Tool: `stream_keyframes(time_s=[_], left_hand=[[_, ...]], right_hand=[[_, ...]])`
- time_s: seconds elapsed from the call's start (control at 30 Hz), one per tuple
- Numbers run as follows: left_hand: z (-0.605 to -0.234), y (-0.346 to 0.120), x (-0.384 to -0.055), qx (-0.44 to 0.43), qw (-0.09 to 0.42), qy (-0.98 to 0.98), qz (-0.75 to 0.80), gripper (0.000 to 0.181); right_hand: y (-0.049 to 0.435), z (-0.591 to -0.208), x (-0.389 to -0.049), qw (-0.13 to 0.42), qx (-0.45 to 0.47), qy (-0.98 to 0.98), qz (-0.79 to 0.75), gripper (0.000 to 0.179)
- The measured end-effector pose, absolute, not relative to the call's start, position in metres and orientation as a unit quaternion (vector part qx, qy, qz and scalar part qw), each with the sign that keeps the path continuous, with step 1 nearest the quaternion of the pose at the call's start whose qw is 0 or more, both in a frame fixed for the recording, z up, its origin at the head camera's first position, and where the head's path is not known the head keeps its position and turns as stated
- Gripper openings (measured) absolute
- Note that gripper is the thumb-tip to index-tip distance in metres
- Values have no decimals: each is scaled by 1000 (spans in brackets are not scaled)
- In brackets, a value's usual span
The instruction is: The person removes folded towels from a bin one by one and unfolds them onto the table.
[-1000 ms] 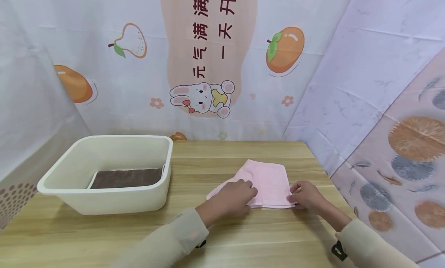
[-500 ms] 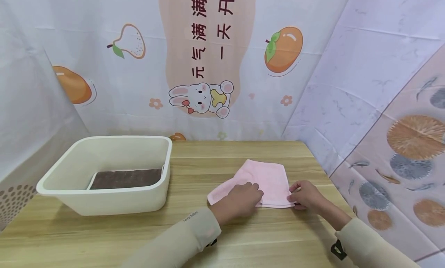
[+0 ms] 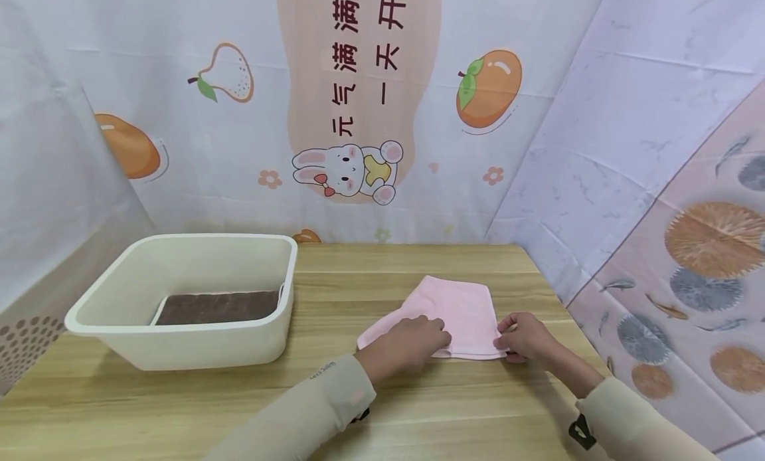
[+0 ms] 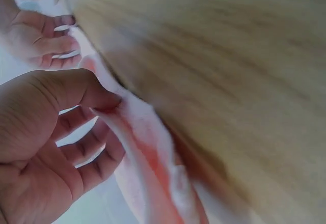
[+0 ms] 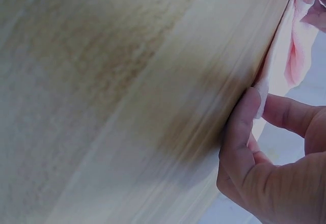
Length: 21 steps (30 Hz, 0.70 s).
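Observation:
A pink towel (image 3: 463, 311), folded over with its left part askew, lies on the wooden table. My left hand (image 3: 412, 341) is at the towel's near edge, left of its middle. In the left wrist view, the thumb and fingers of that left hand (image 4: 56, 132) pinch a layer of the towel (image 4: 147, 147), and the layers gape apart below. My right hand (image 3: 526, 338) holds the near right corner. The right wrist view has the thumb and fingertips of the right hand (image 5: 260, 158) pinching that corner of the towel (image 5: 261, 99).
On the left of the table (image 3: 382, 428) stands a cream plastic basin (image 3: 197, 348). A dark brown folded cloth (image 3: 218, 307) with a pale edge lies inside it. Printed curtains (image 3: 466, 208) rise behind the table and on both sides.
My left hand has slid right along the towel's near edge. The right hand keeps its hold on the corner. The towel's left part has shifted slightly right.

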<state>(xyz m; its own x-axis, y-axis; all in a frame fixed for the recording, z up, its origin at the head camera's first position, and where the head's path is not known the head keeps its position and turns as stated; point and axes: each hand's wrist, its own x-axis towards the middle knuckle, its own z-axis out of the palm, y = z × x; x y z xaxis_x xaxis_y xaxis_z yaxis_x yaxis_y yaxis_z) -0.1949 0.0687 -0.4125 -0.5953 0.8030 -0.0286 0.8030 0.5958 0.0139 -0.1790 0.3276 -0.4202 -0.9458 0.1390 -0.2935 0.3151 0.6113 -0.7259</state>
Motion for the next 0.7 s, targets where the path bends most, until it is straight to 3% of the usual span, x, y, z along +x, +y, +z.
stream_keyframes(time_s=[0.27,0.5,0.7], left_hand=[[-408,67,-199,461,42,886,33,10],[-421,81,-200,455,-21,890,-11,14],[-428,96,-199,415,-40,908,-28,19]], right_hand=[[328,-419,-180,110,132,892,-418,29],[329,-420,-181,109,131,892,-419,28],[328,-420,-181,110,132,890,-423,28]])
